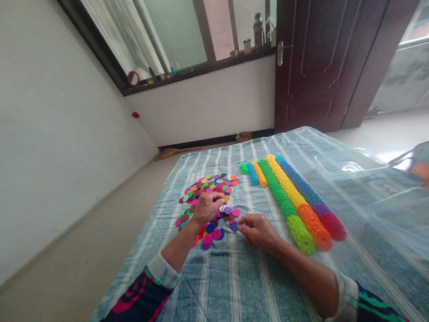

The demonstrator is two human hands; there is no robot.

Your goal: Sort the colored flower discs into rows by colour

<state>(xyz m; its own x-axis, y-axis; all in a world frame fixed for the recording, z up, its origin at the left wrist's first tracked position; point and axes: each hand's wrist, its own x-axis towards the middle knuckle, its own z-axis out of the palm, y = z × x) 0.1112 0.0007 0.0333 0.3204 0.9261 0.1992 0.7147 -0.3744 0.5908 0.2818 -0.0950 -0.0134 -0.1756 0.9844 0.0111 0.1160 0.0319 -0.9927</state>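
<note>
A loose pile of many-coloured toothed discs [208,240] lies on a striped blue cloth. Over the middle of the pile is my left hand [208,206], its fingers pinched beside a yellow disc; what they hold, if anything, is too small to make out. My right hand [257,230] is at the pile's right edge, fingertips closed at a blue disc [233,226]. To the right, discs are lined up in long rows: a green row [276,192], a yellow row [288,183] ending in orange, and a blue row [301,185] ending in purple and red. Shorter blue and yellow rows [259,174] sit beside them.
The striped cloth [221,290] covers the surface under everything. At the right are a clear plastic container [351,164] and another transparent item, partly blurred. A dark wooden door [321,67] and a window ledge [201,71] with small items stand beyond.
</note>
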